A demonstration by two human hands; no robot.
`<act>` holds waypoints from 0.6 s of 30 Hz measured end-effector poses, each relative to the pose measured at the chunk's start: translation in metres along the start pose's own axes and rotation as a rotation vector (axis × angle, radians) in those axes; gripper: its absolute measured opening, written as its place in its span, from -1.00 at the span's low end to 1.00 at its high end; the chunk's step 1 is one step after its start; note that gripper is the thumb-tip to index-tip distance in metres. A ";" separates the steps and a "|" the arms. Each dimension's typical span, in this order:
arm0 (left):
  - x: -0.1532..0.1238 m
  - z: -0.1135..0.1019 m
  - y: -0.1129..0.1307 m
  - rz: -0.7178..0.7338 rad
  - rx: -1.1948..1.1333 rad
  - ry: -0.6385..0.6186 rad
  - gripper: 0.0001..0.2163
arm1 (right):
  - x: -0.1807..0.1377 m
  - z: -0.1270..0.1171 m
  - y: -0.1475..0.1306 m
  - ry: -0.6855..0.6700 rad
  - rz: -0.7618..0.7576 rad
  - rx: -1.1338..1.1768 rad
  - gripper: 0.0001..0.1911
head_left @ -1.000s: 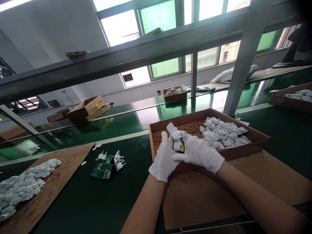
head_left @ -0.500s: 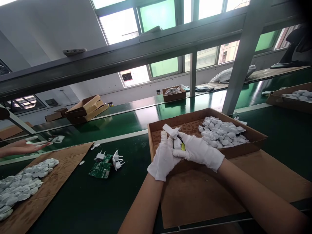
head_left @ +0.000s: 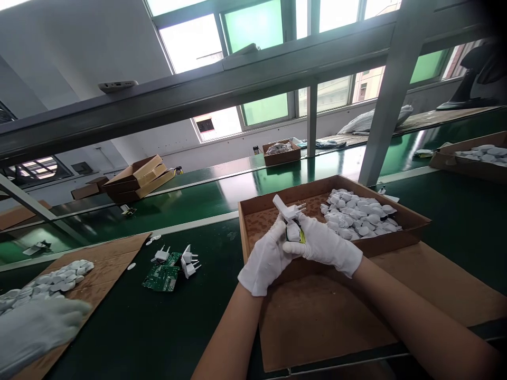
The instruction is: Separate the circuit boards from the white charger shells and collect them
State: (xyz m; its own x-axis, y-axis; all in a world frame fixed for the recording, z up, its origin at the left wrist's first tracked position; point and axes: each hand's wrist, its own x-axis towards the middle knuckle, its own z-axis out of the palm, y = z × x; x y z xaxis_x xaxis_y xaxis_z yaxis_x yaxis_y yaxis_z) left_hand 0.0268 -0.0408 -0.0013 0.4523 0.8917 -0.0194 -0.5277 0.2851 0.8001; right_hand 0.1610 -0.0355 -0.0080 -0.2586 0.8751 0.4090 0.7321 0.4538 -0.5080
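Observation:
Both my hands wear white gloves and meet over the near wall of a shallow cardboard tray (head_left: 412, 224). My left hand (head_left: 265, 261) and my right hand (head_left: 327, 245) are closed together on a small white plug part (head_left: 288, 212) with metal pins and a yellow-and-black piece under it. A heap of white plastic shells (head_left: 358, 214) fills the tray's right half. The tray's left half is bare cardboard.
A green circuit board (head_left: 162, 277) and loose white plug parts (head_left: 188, 261) lie on the green belt to the left. A cardboard sheet (head_left: 103, 264) carries more white shells (head_left: 51, 279). Another person's blurred gloved hand (head_left: 37, 327) is at lower left. Boxes (head_left: 138, 177) stand beyond.
The plug part has been turned and lifted slightly between my hands. Another person's bare hand at far left has gone, and a blurred gloved hand has come in at lower left.

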 end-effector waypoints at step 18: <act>0.008 -0.002 -0.020 0.468 0.571 0.159 -0.70 | 0.000 0.022 -0.011 0.380 0.065 -0.570 -0.62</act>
State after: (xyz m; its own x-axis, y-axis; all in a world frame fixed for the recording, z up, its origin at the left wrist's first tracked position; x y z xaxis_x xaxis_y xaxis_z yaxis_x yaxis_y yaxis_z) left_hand 0.0399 -0.0391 -0.0188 0.1403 0.9271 0.3477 -0.1651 -0.3243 0.9314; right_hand 0.1390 -0.0367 -0.0196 -0.0400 0.7304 0.6818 0.9829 0.1517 -0.1048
